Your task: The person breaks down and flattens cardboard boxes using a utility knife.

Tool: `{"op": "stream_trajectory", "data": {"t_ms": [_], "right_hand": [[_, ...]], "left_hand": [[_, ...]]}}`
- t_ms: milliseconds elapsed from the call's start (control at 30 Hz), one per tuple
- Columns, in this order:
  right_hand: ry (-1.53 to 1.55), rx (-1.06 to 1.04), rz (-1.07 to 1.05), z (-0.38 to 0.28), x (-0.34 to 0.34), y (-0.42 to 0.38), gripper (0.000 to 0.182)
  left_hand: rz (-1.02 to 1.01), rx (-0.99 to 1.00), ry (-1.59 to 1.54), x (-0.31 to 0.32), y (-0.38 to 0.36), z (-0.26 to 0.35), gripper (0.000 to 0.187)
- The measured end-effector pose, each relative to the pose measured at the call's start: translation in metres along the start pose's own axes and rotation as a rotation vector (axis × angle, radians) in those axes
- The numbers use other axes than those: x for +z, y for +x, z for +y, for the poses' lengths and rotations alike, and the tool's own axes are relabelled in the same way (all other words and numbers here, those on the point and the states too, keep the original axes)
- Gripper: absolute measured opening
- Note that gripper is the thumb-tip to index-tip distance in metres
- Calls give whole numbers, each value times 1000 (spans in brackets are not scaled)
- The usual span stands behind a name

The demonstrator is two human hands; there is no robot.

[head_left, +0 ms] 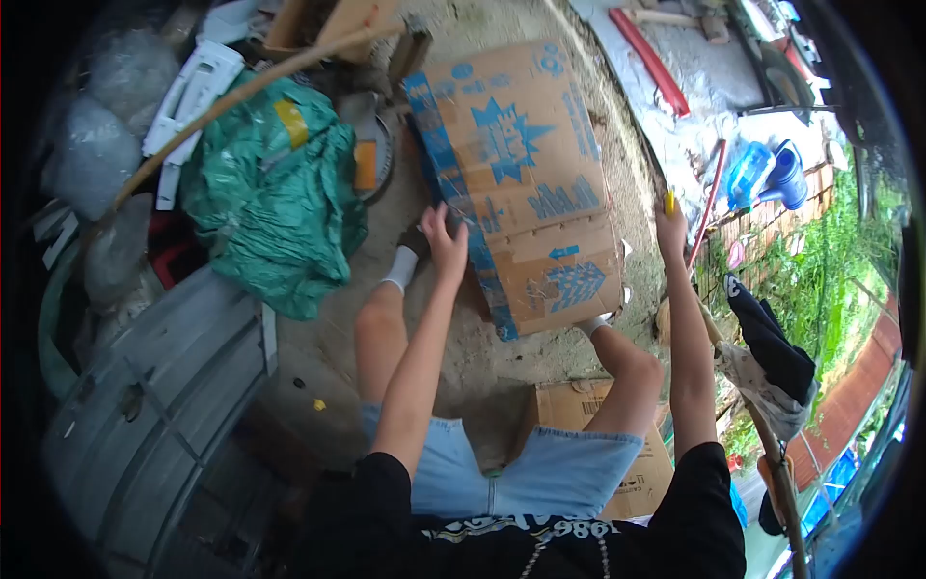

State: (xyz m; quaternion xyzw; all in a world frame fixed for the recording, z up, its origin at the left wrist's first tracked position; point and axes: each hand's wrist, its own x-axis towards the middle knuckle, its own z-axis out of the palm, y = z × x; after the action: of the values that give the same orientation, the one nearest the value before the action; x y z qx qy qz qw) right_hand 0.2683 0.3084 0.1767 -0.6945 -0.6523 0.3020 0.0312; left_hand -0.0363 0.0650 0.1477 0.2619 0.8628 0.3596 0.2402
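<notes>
A large cardboard box (540, 183) with blue printing and blue tape along its left side lies on the ground between my feet. My left hand (446, 251) is at the box's left edge, thumb and fingers bent around that edge. Something dark shows between them, too small to make out. Out to the right of the box, apart from it, my right hand (671, 232) is closed on a small yellow object (669, 202). Most of that object is hidden in the fist, so its kind does not show.
A crumpled green plastic sheet (275, 193) lies left of the box, with a long wooden pole (241, 87) across it. Corrugated metal sheeting (164, 376) stands lower left. Another cardboard box (569, 400) is beneath my right leg. Blue plastic containers (786, 174) and dark cloth (767, 328) are at right.
</notes>
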Motion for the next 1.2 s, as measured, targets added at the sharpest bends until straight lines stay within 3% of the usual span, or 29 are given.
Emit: {"op": "stream_trajectory", "data": {"t_ms": [33,67,100,133,167,200,267,300,367,400,500,533,567,633,733,767,833,867,933,967,1000,1033,1067,1100,1133,1167,1200], "right_hand": [[-29,-160,144,39,-7,-19,29],[-114,-56,84,34,-42,-60,28],[-147,-54,127,37,-70,-106,28],[-149,102,89,32,-99,-155,27],[-244,95,227,60,-108,-202,24],[-84,263,279,77,-114,-251,21],[-291,515,162,65,-138,-341,19],[-271,542,181,46,-142,-377,19],[-23,880,-38,8,-148,-458,17],[55,884,-93,-4,-143,-493,16],[62,751,-148,24,-80,-588,19],[-72,761,-147,-25,-91,-607,25],[33,887,-198,-85,-119,-622,27],[185,952,-119,-63,-69,-679,33],[377,1122,169,-82,-20,-774,28],[489,1173,270,-86,5,-808,27],[578,1330,520,-112,62,-879,13],[772,1435,628,-126,102,-919,18],[407,1522,766,-168,200,-995,21],[594,1641,872,-209,213,-1019,25],[1003,1831,893,-249,209,-1041,25],[988,1957,863,-274,291,-1071,24],[1132,2160,763,-312,327,-1091,33],[1110,2307,752,-350,358,-1097,30],[1328,2441,828,-382,373,-1099,29],[1401,2530,676,-397,361,-1098,28],[1437,2560,691,-406,351,-1090,24]], "left_hand": [[-33,52,-55,-18,-12,4,36],[-194,-33,-207,-47,-22,25,26],[-304,18,-190,-61,-36,13,23],[-532,-76,-237,-98,-44,47,21],[-764,-177,-265,-140,-47,84,20],[-874,-163,-326,-175,-45,112,19],[-1084,-144,-416,-241,-42,149,18],[-1079,-52,-345,-270,-31,166,18],[-1056,87,-227,-334,-10,218,20],[-1037,145,-177,-370,-5,264,21],[-1116,697,-227,-456,-42,409,28],[-1159,1034,-172,-484,-70,456,29],[-1207,1284,-230,-507,-104,487,30],[-1272,1744,-292,-543,-185,528,23],[-1187,2164,-581,-556,-307,524,21],[-1282,2193,-653,-565,-339,516,21],[-1365,2491,-742,-585,-397,502,25],[-1379,2637,-808,-597,-427,493,27],[-1349,2932,-906,-619,-477,474,33],[-1288,3101,-924,-626,-498,464,35],[-1332,3081,-1173,-631,-521,452,29],[-1395,3023,-1417,-635,-539,438,23],[-1437,3012,-1648,-640,-555,431,22],[-1285,2932,-1878,-652,-569,410,22],[-1103,2835,-2088,-660,-580,389,21],[-1097,2856,-2089,-662,-585,379,21],[-1157,2909,-2044,-670,-596,358,21]]}}
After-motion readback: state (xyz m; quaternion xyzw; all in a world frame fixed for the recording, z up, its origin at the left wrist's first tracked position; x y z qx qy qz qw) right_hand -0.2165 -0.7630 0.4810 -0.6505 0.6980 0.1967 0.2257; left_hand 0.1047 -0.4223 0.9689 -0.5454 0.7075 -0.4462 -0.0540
